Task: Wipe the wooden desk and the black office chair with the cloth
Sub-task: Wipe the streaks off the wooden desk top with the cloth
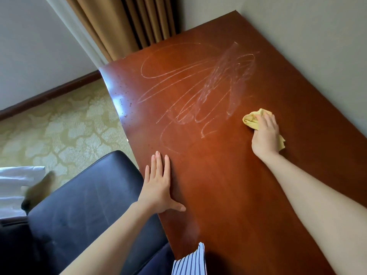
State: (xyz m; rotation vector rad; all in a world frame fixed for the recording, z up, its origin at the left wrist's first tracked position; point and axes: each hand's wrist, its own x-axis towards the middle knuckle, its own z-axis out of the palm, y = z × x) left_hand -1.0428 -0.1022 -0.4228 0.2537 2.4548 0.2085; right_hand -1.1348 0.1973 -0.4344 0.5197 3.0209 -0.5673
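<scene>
A view from above looks down on a glossy reddish-brown wooden desk point(228, 175) set against a pale wall. The right hand point(265, 133) presses a crumpled yellow cloth point(251, 120) onto the desk toward its wall side, fingers curled over the fabric. Wet looping wipe streaks point(198, 86) shine on the wood beyond it. The left hand point(158, 185) lies flat, fingers straight, on the desk's near edge. A black office chair point(85, 205) sits just beside that edge, over patterned carpet point(59, 132).
</scene>
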